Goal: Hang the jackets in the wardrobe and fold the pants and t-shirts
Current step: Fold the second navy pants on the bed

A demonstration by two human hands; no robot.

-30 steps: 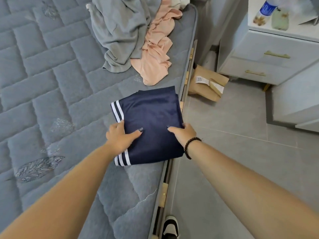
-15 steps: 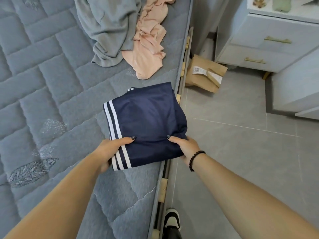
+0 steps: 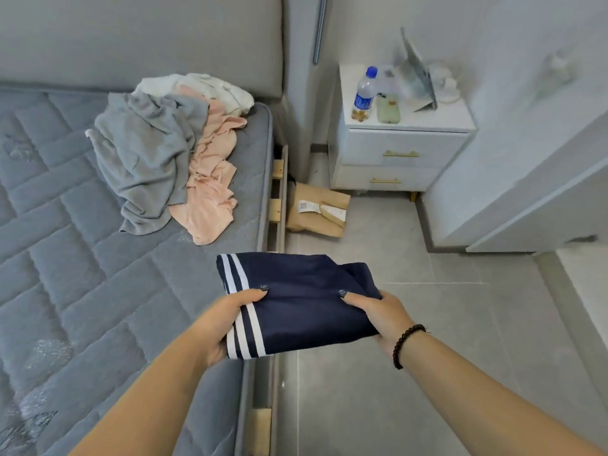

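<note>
While its thumb lies on top of the cloth and its fingers are tucked beneath, the left hand is seen gripping the striped edge of a folded navy-blue garment with white side stripes. The opposite edge is gripped in the same way by the right hand, on whose wrist a black beaded bracelet is worn. The folded garment is held flat in the air between the two hands, above the edge of the grey quilted mattress and the grey tiled floor.

Farther up the mattress, near the padded grey headboard, a loose heap is formed by a crumpled grey garment, a crumpled peach-pink garment and a white garment, all touching one another. A brown paper package with a white label is seen on the floor beside the bed. Behind it stands a white two-drawer nightstand with gold handles, on which a clear plastic bottle with a blue cap is set.
</note>
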